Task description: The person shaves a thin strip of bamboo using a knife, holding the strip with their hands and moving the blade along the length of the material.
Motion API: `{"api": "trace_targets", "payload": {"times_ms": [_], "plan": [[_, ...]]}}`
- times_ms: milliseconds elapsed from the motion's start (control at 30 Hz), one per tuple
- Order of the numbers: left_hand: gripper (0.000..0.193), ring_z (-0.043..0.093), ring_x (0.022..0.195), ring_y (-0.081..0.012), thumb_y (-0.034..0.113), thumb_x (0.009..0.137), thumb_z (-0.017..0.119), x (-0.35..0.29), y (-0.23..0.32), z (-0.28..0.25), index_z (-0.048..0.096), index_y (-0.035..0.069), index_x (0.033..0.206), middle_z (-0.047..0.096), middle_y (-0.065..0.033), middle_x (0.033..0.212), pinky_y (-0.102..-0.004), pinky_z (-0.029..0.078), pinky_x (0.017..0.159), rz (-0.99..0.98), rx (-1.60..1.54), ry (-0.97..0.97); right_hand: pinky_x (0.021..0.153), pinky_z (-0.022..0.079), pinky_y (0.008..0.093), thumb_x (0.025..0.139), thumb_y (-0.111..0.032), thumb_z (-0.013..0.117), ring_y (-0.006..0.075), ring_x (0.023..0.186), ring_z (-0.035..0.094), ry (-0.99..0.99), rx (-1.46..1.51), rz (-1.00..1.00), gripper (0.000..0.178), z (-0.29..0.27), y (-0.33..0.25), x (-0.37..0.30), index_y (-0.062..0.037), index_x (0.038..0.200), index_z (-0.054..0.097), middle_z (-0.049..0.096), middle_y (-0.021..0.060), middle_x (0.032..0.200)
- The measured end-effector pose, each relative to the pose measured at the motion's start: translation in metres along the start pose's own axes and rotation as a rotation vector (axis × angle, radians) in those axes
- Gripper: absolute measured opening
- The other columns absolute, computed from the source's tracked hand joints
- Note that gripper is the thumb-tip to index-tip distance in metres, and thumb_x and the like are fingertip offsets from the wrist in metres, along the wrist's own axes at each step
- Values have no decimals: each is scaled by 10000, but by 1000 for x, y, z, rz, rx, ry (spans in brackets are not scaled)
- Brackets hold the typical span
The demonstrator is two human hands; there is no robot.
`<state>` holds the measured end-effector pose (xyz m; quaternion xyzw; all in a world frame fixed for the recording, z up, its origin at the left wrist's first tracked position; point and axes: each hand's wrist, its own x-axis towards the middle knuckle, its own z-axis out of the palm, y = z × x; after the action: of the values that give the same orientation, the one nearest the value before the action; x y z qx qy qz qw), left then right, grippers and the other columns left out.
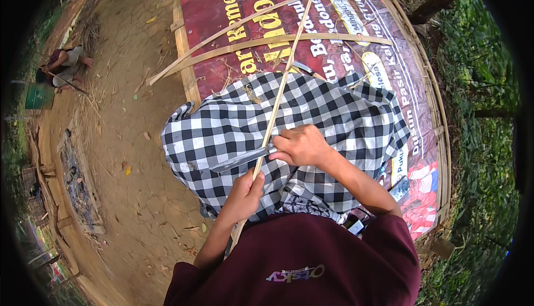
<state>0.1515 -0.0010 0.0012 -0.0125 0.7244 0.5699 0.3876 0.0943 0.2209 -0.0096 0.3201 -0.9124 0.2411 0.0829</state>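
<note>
Toward the checked cloth's (pixel 339 114) near edge, the left hand (pixel 242 196) clenches a bamboo strip (pixel 278 96), the right hand (pixel 301 145) a knife (pixel 240 160); should the strip twist, the knife might slip.

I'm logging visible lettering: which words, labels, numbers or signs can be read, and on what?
Wording isn't copied here, only located.
Maroon banner: large yellow lettering, readable, partly covered.
Same banner: white lettering, readable; dark text on pale labels, partly too small.
Maroon T-shirt: pale upside-down lettering; adjoining line too small.
</note>
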Motion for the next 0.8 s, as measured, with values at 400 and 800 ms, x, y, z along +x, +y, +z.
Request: {"api": "trace_targets", "payload": {"times_ms": [400, 800], "plan": [[236, 377, 498, -65, 202, 987, 436, 5, 11, -7, 468, 24, 835, 410, 13, 558, -268, 323, 459, -10, 79, -53, 486, 427, 477, 931, -293, 526, 404, 548, 566, 428, 73, 609, 273, 40, 84, -30, -41, 833, 488, 549, 177, 555], [299, 440, 490, -135, 209, 986, 425, -14, 10, 7, 453, -4, 778, 458, -74, 539, -327, 359, 482, 69, 217, -40, 454, 459, 436, 934, -340, 514, 366, 520, 579, 252, -449, 685, 285, -56, 102, -16, -79, 823, 483, 574, 166, 593]]}}
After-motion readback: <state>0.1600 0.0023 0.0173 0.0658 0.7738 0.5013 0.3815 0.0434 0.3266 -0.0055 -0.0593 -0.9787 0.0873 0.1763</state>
